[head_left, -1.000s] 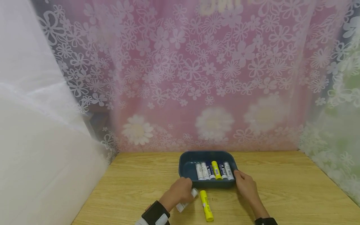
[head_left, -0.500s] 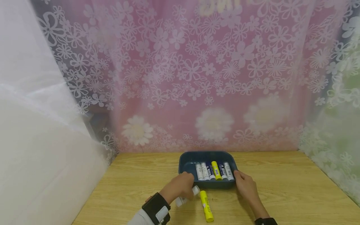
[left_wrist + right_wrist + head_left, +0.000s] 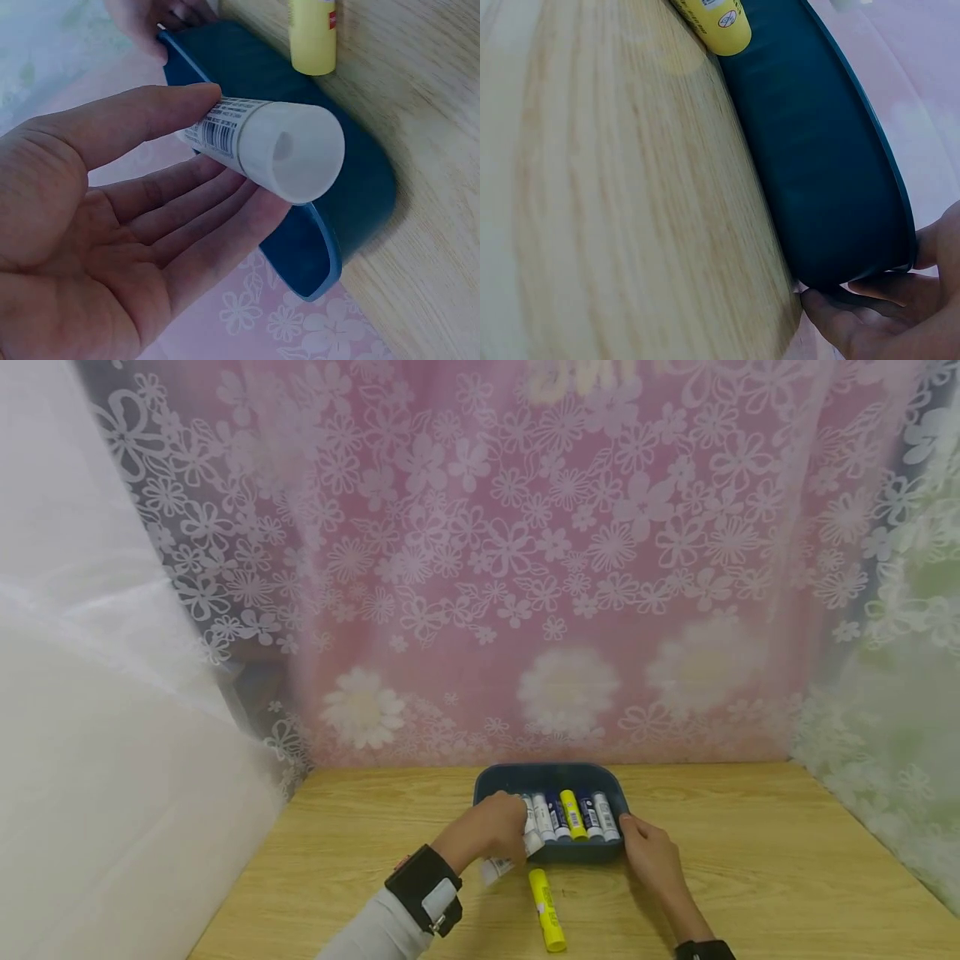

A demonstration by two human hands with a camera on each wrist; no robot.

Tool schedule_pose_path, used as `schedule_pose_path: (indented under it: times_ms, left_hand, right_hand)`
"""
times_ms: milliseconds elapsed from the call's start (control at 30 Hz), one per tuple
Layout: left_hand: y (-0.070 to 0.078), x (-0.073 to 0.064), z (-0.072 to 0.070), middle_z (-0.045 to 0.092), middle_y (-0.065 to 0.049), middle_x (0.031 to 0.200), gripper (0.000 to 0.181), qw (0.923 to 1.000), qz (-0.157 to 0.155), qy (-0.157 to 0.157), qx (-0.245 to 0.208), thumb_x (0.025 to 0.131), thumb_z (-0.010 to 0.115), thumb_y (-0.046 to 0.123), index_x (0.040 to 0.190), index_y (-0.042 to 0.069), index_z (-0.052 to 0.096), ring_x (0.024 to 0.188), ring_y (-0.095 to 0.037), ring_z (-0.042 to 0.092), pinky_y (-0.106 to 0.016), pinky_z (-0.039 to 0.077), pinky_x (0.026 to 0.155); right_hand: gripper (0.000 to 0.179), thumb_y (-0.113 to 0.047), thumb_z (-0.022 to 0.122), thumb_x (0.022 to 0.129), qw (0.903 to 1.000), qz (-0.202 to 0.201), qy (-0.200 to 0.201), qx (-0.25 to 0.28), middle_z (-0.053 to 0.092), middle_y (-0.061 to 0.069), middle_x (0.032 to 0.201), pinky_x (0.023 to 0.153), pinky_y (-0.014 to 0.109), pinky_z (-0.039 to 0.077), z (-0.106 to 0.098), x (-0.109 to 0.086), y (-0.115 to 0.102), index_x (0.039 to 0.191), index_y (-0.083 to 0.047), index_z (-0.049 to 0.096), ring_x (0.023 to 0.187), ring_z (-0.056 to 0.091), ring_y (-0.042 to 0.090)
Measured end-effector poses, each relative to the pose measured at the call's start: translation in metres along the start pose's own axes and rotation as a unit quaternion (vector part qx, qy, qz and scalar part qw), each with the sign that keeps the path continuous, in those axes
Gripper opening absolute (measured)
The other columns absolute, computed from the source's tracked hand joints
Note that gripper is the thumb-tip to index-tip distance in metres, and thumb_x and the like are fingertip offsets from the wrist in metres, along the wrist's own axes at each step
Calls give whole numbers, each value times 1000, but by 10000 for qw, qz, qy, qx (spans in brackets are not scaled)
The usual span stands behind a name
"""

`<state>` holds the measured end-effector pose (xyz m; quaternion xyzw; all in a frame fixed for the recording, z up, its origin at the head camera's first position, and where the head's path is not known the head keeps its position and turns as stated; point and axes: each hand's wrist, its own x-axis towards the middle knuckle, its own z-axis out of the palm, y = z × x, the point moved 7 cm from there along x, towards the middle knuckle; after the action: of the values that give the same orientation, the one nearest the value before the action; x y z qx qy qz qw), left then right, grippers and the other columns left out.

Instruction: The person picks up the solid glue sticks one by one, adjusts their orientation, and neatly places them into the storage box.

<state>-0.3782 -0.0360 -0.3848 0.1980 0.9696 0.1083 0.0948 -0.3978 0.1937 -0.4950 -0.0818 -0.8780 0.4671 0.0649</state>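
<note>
My left hand (image 3: pixel 489 828) pinches a white glue stick (image 3: pixel 259 142) between thumb and fingertips. The stick tilts over the near left part of a dark teal plastic tray (image 3: pixel 581 853). In the left wrist view its round end and a barcode label show. At the tray's right end, my right hand (image 3: pixel 651 858) grips the wall, with the thumb at the rim and fingers against the outside, as the right wrist view (image 3: pixel 904 300) shows. Inside the tray, several white, navy and yellow glue sticks (image 3: pixel 573 815) lie side by side. The left hand partly hides the tray's left end.
A yellow glue stick (image 3: pixel 547 910) lies on the wooden table (image 3: pixel 772 860) in front of the tray. Behind the table hangs a pink flower-patterned curtain (image 3: pixel 480 568). White sheeting (image 3: pixel 112 735) borders the left side, and a greenish floral sheet (image 3: pixel 892 718) the right.
My left hand has moved up and to the right with the white glue stick, from in front of the tray to over its near left edge. The right hand stays at the tray's right end.
</note>
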Motion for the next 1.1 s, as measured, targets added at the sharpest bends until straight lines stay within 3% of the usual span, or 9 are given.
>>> schedule_pose_path:
  times_ms: [233, 533, 667, 867, 1100]
  left_hand:
    - [3, 11, -9, 52, 2, 57, 27, 9998, 122, 58, -147, 77, 84, 9, 63, 9, 61, 46, -11, 50, -20, 41, 40]
    - [-9, 29, -12, 15, 8, 47, 60, 9981, 156, 420, -434, 81, 79, 6, 48, 17, 29, 41, -7, 14, -23, 18, 44]
    - [-14, 36, -13, 15, 8, 46, 61, 9956, 156, 665, -636, 81, 77, 4, 46, 17, 29, 39, -8, 17, -22, 20, 43]
    - [-21, 46, -15, 20, 9, 44, 58, 9867, 66, 970, -1305, 79, 75, -1, 45, 16, 32, 35, -6, 25, -20, 26, 38]
    - [-24, 53, -16, 20, 9, 46, 56, 9779, -102, 1394, -1553, 80, 76, 1, 47, 15, 33, 35, -7, 26, -20, 28, 36]
  right_hand:
    - [59, -40, 38, 109, 10000, 4, 5, -54, 47, 27, 148, 115, 63, 32, 1, 1, 1, 146, 4, 48, 140, 40, 51]
    - [59, -39, 38, 109, 10000, 31, -66, 21, 46, 28, 148, 115, 63, 32, 1, -2, -3, 146, 6, 47, 141, 39, 51]
    - [60, -39, 37, 109, 9999, 44, -81, 44, 45, 28, 149, 115, 63, 32, 1, -2, -3, 147, 6, 47, 141, 38, 51]
    - [61, -41, 36, 109, 9999, 73, -105, 50, 44, 28, 150, 115, 63, 31, 2, -1, -2, 148, 6, 45, 142, 37, 50]
    - [61, -41, 37, 109, 9999, 82, -102, 54, 45, 28, 149, 115, 63, 32, 3, 0, -1, 147, 6, 46, 141, 38, 50]
